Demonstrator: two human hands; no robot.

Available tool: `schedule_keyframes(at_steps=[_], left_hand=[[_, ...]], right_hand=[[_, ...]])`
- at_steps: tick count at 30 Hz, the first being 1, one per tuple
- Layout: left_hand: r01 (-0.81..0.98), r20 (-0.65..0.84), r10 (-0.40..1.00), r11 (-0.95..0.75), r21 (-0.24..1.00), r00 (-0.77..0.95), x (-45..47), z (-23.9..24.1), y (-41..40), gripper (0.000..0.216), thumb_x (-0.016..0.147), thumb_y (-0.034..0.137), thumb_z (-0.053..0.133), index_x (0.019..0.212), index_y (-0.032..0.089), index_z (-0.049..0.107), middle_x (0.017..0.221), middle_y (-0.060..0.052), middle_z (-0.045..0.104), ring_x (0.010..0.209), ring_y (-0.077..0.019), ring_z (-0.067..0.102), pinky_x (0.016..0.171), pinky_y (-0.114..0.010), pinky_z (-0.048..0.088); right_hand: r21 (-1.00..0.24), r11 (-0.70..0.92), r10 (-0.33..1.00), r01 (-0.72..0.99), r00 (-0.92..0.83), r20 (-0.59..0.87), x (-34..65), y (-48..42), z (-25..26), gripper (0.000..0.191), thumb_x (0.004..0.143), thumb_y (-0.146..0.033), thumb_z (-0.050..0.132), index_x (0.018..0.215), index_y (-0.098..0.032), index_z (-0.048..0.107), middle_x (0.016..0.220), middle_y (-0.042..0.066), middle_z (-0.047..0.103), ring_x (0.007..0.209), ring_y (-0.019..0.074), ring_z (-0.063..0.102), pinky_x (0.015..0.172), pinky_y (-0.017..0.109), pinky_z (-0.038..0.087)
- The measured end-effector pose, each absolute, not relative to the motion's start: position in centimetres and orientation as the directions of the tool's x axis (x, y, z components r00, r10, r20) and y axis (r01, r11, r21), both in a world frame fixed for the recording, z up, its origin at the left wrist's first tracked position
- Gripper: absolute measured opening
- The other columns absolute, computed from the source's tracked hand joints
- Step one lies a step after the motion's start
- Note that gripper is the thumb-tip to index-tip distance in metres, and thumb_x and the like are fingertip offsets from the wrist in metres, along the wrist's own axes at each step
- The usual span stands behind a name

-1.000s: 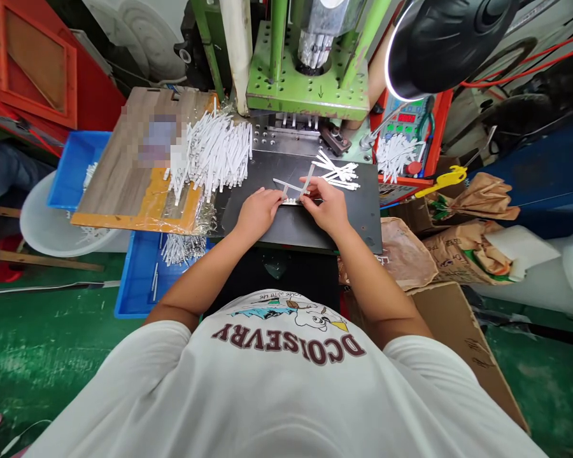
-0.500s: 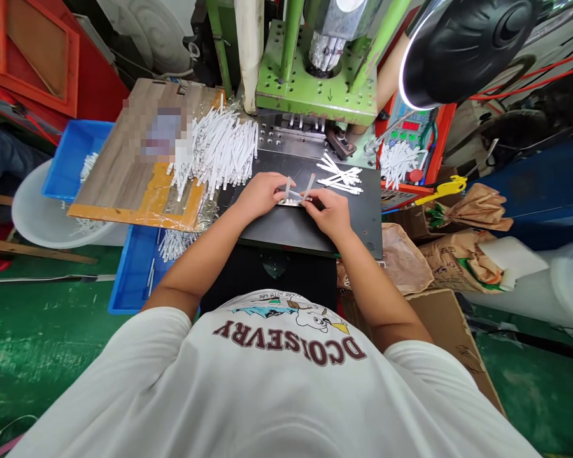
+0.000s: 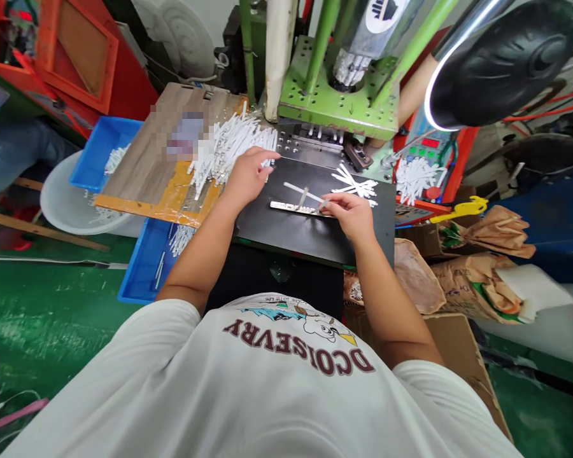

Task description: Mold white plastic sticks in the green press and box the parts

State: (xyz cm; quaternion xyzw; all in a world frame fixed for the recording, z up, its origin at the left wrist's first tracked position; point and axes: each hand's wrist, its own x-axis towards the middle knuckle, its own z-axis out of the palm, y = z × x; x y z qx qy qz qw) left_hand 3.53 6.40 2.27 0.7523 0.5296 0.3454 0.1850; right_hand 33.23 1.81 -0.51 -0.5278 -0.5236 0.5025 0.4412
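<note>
The left hand (image 3: 248,181) is held open and slightly curled, its fingertips just beside a large heap of white strips (image 3: 232,146) piled on a wooden board (image 3: 143,152) (part of the board is blurred out). The right hand (image 3: 349,215) is narrowed to a pinch at one end of a metal bar (image 3: 293,208), which lies flat on a black surface (image 3: 286,232). Whether the bar or a white strip is gripped cannot be told, since the contact is hidden by the fingers. Two crossed strips (image 3: 300,193) are seen just above the bar, and a small bunch of strips (image 3: 356,186) is laid further right on the surface. A green press (image 3: 337,95) stands beyond, and a blue crate (image 3: 146,267) is set below the surface's edge. Good handling is judged to rest on the bar being kept flat and steady, with the strips held lightly by the fingertips so that they are not bent. Loose strips are best kept apart, so that stray ends are not caught.
</note>
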Motion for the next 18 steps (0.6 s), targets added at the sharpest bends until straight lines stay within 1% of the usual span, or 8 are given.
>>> schedule_keyframes(at_steps=[2, 4, 7, 10, 12, 14, 16, 18], left_hand=[[0.708, 0.325, 0.945, -0.253, 0.659, 0.035, 0.4, 2.5, 5.6, 0.032, 0.093, 0.013, 0.060, 0.119, 0.019, 0.078, 0.116, -0.009, 0.077, 0.105, -0.0228, 0.068, 0.100, -0.037, 0.056], [0.728, 0.271, 0.961, -0.153, 0.669, -0.046, -1.7, 2.5, 4.8, 0.028, 0.092, 0.015, 0.060, 0.113, 0.017, 0.078, 0.104, -0.008, 0.078, 0.098, -0.0220, 0.068, 0.099, -0.037, 0.056], [0.752, 0.164, 0.984, -0.055, 0.657, -0.071, -2.3, 2.1, 3.7, 0.026, 0.091, 0.016, 0.060, 0.107, 0.017, 0.080, 0.098, -0.007, 0.078, 0.094, -0.0229, 0.069, 0.099, -0.039, 0.057], [0.777, 0.143, 0.987, -0.032, 0.629, -0.076, -0.9, 1.7, 3.5, 0.027, 0.091, 0.014, 0.058, 0.104, 0.018, 0.081, 0.103, -0.009, 0.079, 0.099, -0.0257, 0.071, 0.101, -0.041, 0.056], [0.788, 0.142, 0.986, -0.022, 0.616, -0.084, 0.4, 1.3, 3.9, 0.028, 0.092, 0.012, 0.056, 0.106, 0.019, 0.080, 0.105, -0.009, 0.079, 0.101, -0.0270, 0.070, 0.103, -0.043, 0.055], [0.799, 0.112, 0.988, 0.016, 0.601, -0.103, 1.6, 1.0, 4.6, 0.026, 0.094, 0.014, 0.058, 0.110, 0.020, 0.078, 0.104, -0.010, 0.078, 0.103, -0.0283, 0.070, 0.104, -0.044, 0.054], [0.810, 0.066, 0.988, 0.073, 0.582, -0.136, 2.5, 0.5, 5.5, 0.025, 0.093, 0.016, 0.064, 0.115, 0.019, 0.075, 0.105, -0.011, 0.076, 0.106, -0.0302, 0.070, 0.107, -0.046, 0.053], [0.809, 0.056, 0.983, 0.112, 0.577, -0.176, 3.2, 0.1, 6.4, 0.028, 0.089, 0.018, 0.070, 0.117, 0.019, 0.072, 0.107, -0.013, 0.074, 0.112, -0.0327, 0.069, 0.110, -0.047, 0.051]], right_hand=[[-0.996, -0.083, 0.996, -0.039, 0.019, -0.084, 33.5, 2.0, -1.2, 0.036, 0.073, -0.037, 0.090, 0.102, -0.020, 0.080, 0.085, 0.003, 0.080, 0.081, 0.0206, 0.080, 0.081, 0.037, 0.069], [-0.977, -0.086, 0.989, -0.196, 0.105, -0.108, 33.7, 2.2, -1.7, 0.037, 0.074, -0.033, 0.090, 0.107, -0.021, 0.078, 0.089, 0.001, 0.079, 0.082, 0.0174, 0.080, 0.078, 0.031, 0.069], [-0.916, -0.075, 0.971, -0.394, 0.182, -0.158, 34.1, 2.4, -1.8, 0.030, 0.078, -0.029, 0.089, 0.103, -0.024, 0.073, 0.090, -0.002, 0.078, 0.081, 0.0133, 0.079, 0.073, 0.024, 0.067], [-0.869, -0.053, 0.968, -0.491, 0.188, -0.165, 34.2, 2.2, -1.5, 0.026, 0.083, -0.031, 0.087, 0.101, -0.026, 0.068, 0.091, -0.004, 0.077, 0.084, 0.0129, 0.080, 0.073, 0.023, 0.067], [-0.867, -0.026, 0.972, -0.497, 0.189, -0.137, 34.2, 2.0, -1.4, 0.027, 0.085, -0.033, 0.086, 0.104, -0.028, 0.067, 0.093, -0.005, 0.078, 0.088, 0.0136, 0.081, 0.074, 0.024, 0.067], [-0.888, 0.009, 0.974, -0.459, 0.204, -0.096, 34.1, 1.7, -1.5, 0.029, 0.085, -0.037, 0.085, 0.107, -0.030, 0.067, 0.095, -0.005, 0.078, 0.091, 0.0146, 0.081, 0.077, 0.026, 0.066], [-0.925, 0.052, 0.974, -0.376, 0.225, -0.037, 34.0, 1.4, -1.7, 0.027, 0.085, -0.041, 0.084, 0.103, -0.029, 0.067, 0.096, -0.004, 0.079, 0.093, 0.0162, 0.081, 0.081, 0.028, 0.066], [-0.964, 0.104, 0.973, -0.243, 0.227, 0.048, 34.0, 1.1, -2.0, 0.025, 0.085, -0.044, 0.082, 0.095, -0.027, 0.067, 0.097, -0.001, 0.080, 0.096, 0.0183, 0.080, 0.088, 0.032, 0.065]])
